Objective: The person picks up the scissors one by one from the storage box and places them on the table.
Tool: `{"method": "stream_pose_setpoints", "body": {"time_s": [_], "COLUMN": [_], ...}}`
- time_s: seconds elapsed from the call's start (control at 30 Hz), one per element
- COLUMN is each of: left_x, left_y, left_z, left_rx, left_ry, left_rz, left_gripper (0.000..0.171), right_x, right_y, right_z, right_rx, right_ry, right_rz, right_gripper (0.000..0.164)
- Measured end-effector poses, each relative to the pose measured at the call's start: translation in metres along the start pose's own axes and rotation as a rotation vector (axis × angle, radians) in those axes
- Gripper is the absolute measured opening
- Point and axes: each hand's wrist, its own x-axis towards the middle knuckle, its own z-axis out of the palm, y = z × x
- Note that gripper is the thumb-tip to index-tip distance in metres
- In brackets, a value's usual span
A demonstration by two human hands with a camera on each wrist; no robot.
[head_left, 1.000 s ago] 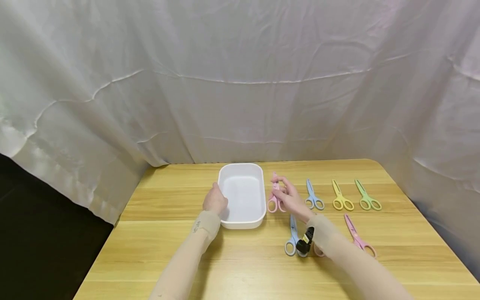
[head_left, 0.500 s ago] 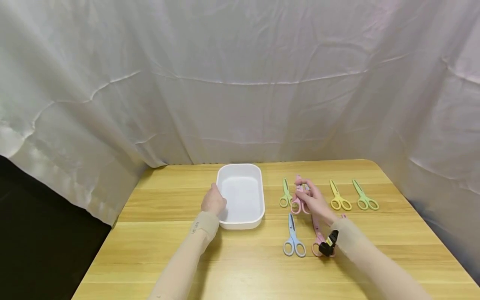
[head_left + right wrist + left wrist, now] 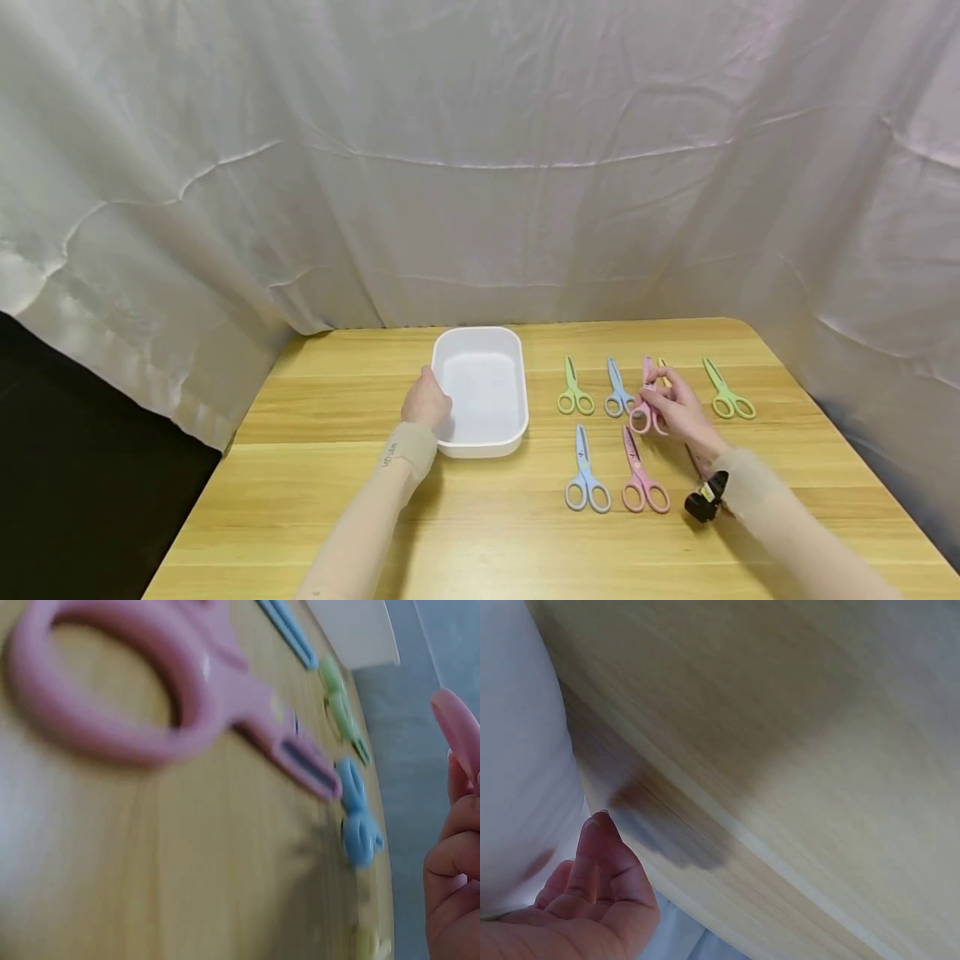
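In the head view my left hand grips the left side of a white plastic tray, whose inside is bare. Its curled fingers show against the tray's outer wall in the left wrist view. My right hand pinches pink scissors near the pivot, blades pointing away and finger loops toward me. They hang over the back row, between blue scissors and yellow scissors, the latter mostly hidden by the hand. One pink loop shows at the right wrist view's edge.
Green scissors lie right of the tray, and another green pair is at the far right. In front lie blue scissors and pink scissors. Another pink pair is partly under the right wrist. A grey curtain hangs behind the table.
My right hand has carried the pink scissors rightward from beside the tray, past the green and blue scissors, toward the yellow pair. The left hand and tray stay in place.
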Motion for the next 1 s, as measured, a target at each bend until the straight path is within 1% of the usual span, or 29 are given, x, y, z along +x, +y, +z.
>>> {"method": "stream_pose_setpoints", "body": {"time_s": [0.1,0.13,0.23,0.3,0.33,0.4,0.53,0.67,0.77,1.0], "left_x": [0.001,0.001,0.000,0.000,-0.001,-0.001,-0.001,-0.002,-0.002,-0.002], "left_y": [0.000,0.000,0.001,0.001,0.001,0.001,0.001,0.001,0.001,0.001], "left_z": [0.000,0.000,-0.001,-0.001,-0.001,-0.001,-0.001,-0.002,-0.001,-0.001], "left_rx": [-0.002,-0.001,0.002,0.002,0.003,0.005,0.010,0.011,0.007,0.005], "left_ry": [-0.003,-0.005,-0.005,-0.006,-0.006,-0.007,-0.006,-0.005,-0.002,0.000], "left_rz": [-0.005,-0.006,-0.006,-0.005,-0.004,-0.003,-0.003,-0.001,0.002,-0.002], "left_gripper": [0.072,0.072,0.071,0.071,0.071,0.072,0.072,0.071,0.071,0.069], "right_x": [-0.007,-0.009,-0.016,-0.020,-0.021,-0.024,-0.028,-0.030,-0.032,-0.036], "right_y": [0.001,0.002,0.004,0.004,0.005,0.005,0.006,0.006,0.008,0.013], "right_z": [-0.012,-0.015,-0.025,-0.030,-0.033,-0.038,-0.047,-0.053,-0.056,-0.064], "right_rx": [-0.007,0.005,0.073,0.100,0.095,0.043,-0.112,-0.146,-0.135,-0.051], "right_ry": [0.034,0.043,0.067,0.072,0.074,0.070,0.071,0.078,0.087,0.086], "right_rz": [0.071,0.091,0.115,0.113,0.110,0.092,0.062,0.094,0.110,0.081], "right_gripper": [0.013,0.013,0.015,0.015,0.015,0.015,0.019,0.025,0.031,0.041]}}
